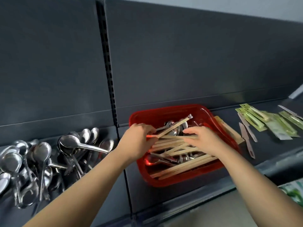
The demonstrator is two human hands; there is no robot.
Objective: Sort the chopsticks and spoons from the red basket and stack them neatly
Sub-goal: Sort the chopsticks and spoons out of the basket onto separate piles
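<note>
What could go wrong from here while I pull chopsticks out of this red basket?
The left hand grips a few pale wooden chopsticks that cross shiny metal spoons in the red plastic basket; lifting may drag a spoon out. The right hand rests on more chopsticks, so a pull could scatter them. The basket sits fairly near the dark shelf's front edge and might slide.
</note>
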